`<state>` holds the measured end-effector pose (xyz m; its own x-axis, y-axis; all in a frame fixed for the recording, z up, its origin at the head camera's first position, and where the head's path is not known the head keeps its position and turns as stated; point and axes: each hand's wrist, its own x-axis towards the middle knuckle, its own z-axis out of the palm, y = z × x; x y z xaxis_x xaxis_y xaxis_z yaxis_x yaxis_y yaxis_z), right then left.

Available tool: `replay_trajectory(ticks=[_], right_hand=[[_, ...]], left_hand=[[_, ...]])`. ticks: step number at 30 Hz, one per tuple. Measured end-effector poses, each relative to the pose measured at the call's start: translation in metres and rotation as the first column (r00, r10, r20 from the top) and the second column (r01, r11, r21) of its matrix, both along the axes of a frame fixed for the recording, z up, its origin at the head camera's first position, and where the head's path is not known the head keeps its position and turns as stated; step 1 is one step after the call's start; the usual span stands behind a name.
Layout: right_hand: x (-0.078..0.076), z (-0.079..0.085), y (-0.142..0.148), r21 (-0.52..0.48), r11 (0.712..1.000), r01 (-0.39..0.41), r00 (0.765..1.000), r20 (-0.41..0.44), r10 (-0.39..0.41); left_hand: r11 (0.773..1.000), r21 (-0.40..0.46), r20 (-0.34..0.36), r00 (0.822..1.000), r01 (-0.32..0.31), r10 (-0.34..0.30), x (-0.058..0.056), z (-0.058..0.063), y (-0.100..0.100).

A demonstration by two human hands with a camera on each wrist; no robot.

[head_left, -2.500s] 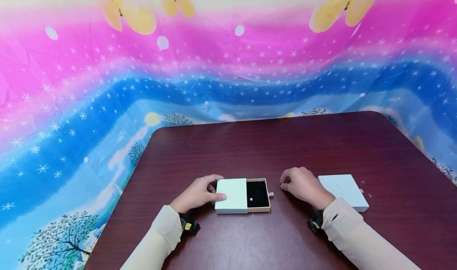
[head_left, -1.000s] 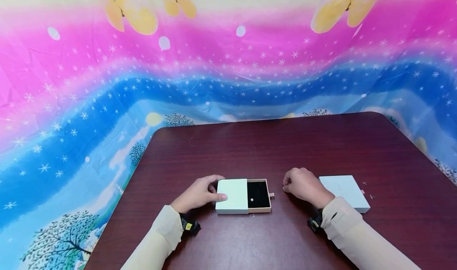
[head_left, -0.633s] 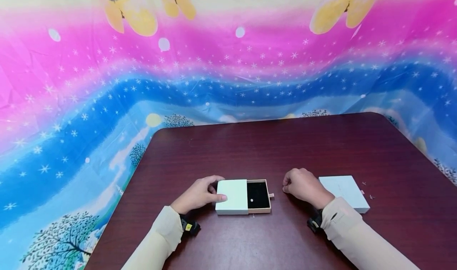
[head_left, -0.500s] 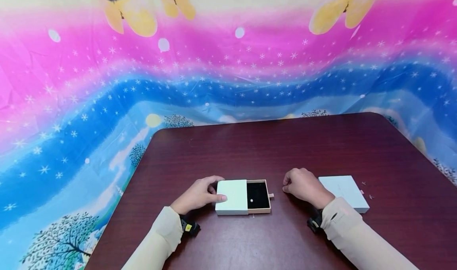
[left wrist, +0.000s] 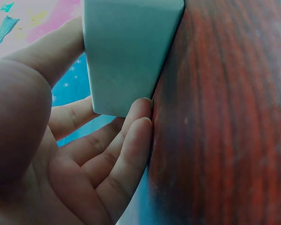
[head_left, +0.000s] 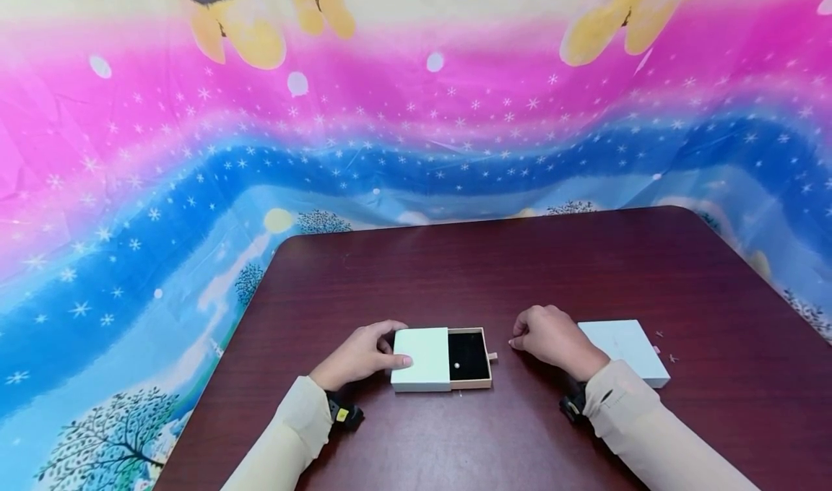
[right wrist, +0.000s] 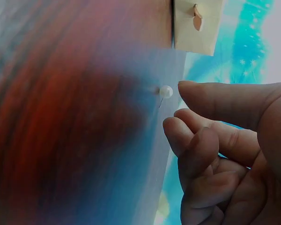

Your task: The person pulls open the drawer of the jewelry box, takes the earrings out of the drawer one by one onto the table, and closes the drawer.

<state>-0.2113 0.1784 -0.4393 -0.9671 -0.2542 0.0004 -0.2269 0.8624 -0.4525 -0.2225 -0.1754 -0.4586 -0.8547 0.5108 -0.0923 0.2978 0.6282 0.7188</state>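
Observation:
My left hand grips the left end of a white slide-out jewelry box, thumb on top and fingers at its far side. Its drawer is pulled partway out to the right, with a black lining and a pearl stud in it. To the right, my right hand hovers low over the table, thumb and index finger apart, other fingers curled in. In the right wrist view, a pearl stud earring stands on the table just beyond the thumb tip, not between the fingers.
A second white box, closed, lies behind my right wrist. Two small earring-like pieces lie to its right on the dark red table. A patterned cloth hangs behind the table.
My right thumb and index fingertips have parted a little and edged left toward the drawer. My left hand and the box have stayed in place.

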Motion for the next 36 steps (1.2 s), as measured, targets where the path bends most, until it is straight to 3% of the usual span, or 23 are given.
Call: replay_trajectory(ticks=[7,17,36], right_hand=[[0.000,0.004,-0.001,-0.034,0.999,-0.022,0.999,-0.045,0.021],[0.002,0.011,-0.004,-0.073,0.997,-0.026,0.999,-0.034,0.023],[0.005,0.019,-0.019,-0.058,0.998,-0.017,1.000,-0.026,0.015]], left_hand=[[1.000,-0.006,-0.001,1.000,0.002,-0.002,0.000,0.001,0.000],[1.000,-0.007,0.004,1.000,-0.004,0.004,-0.001,-0.001,0.000],[1.000,-0.009,0.011,1.000,-0.010,0.010,0.001,0.001,0.000]])
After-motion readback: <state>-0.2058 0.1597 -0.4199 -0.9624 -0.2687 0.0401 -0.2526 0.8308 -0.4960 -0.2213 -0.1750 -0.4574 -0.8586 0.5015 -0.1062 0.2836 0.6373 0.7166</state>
